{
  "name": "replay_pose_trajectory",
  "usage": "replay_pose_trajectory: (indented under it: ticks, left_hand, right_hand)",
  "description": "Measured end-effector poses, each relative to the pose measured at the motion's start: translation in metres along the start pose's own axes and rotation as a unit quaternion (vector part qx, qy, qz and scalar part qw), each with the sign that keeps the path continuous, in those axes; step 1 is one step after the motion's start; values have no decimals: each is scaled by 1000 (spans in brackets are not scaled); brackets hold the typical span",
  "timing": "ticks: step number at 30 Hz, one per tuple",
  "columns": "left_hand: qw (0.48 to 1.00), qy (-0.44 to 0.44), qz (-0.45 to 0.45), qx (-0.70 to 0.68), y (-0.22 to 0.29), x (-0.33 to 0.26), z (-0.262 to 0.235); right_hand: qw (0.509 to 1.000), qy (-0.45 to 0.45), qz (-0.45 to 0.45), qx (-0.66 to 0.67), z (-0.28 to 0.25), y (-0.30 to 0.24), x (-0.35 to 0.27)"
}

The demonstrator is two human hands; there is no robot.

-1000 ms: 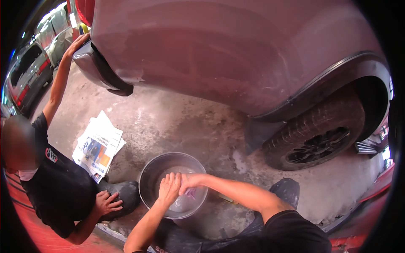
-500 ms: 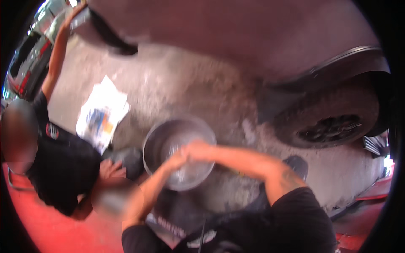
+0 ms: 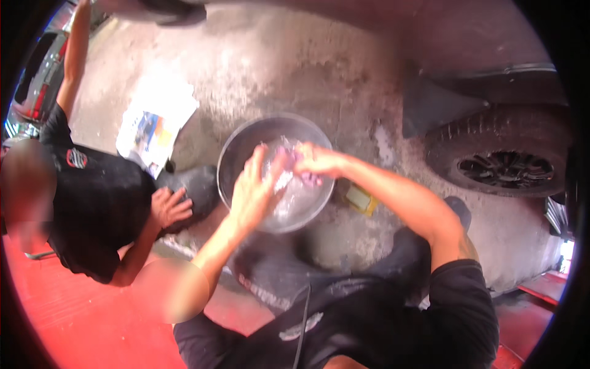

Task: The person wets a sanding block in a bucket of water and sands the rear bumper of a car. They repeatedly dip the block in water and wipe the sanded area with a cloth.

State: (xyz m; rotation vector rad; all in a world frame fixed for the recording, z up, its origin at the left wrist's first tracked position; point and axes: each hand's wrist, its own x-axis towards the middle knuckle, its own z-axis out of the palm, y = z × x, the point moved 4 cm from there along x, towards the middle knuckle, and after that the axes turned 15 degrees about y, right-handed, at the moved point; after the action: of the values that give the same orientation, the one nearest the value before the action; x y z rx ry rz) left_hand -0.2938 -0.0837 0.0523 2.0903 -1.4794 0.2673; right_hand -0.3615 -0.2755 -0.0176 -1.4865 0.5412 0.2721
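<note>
A round grey metal basin (image 3: 236, 150) with what looks like water in it stands on the floor ahead of me. Over its left half is my left hand (image 3: 252, 187), open, fingers stretched and a little apart. My right hand (image 3: 316, 161) is over the basin's right side, fingers curled. Something small and purplish (image 3: 312, 179) shows beneath and beside them; its kind is too blurred to tell. The hands are slightly apart, and the left seems to hold nothing.
At the left, a person in a black shirt (image 3: 101, 187) sits close, one hand (image 3: 171, 208) on a knee, one arm raised. Papers (image 3: 147, 132) lie on the floor. A yellow packet-like thing (image 3: 361, 200) is beside the basin. A car wheel (image 3: 504, 166) stands at right; red surface (image 3: 92, 313) lower left.
My hands, pressed together over the basin before, have come apart, and the left has opened. The view has shifted, so the basin sits higher. The yellow thing now shows.
</note>
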Motion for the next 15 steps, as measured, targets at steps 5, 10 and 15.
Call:
replay_pose_trajectory:
  ticks: [5, 10, 15]
  left_hand:
    - [961, -35, 253, 102, 12, 1, -10]
    - [930, 8, 353, 104, 23, 45, -16]
    - [961, -118, 219, 119, -10, 37, 18]
  right_hand:
    - [984, -133, 17, 119, 18, 17, -18]
    - [977, -155, 59, 135, 31, -25, -55]
    - [985, 24, -125, -117, 41, -16, -24]
